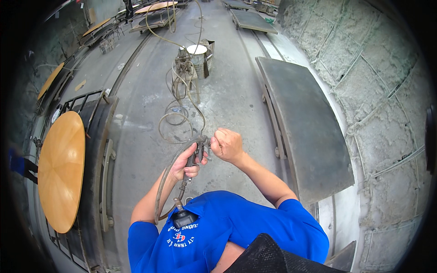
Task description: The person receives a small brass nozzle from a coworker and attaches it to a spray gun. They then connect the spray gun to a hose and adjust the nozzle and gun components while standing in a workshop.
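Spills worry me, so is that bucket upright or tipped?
Upright: the bucket stands with its round white top facing up.

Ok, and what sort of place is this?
Probably a spray-finishing workshop: the left hand grips what looks like a hose-fed spray gun, a pump-like rig stands beside a bucket on the floor ahead, and a round wooden panel is at the left.

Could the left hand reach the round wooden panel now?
Probably not: the left hand is wrapped around the spray gun, and the round wooden panel lies well off to the left.
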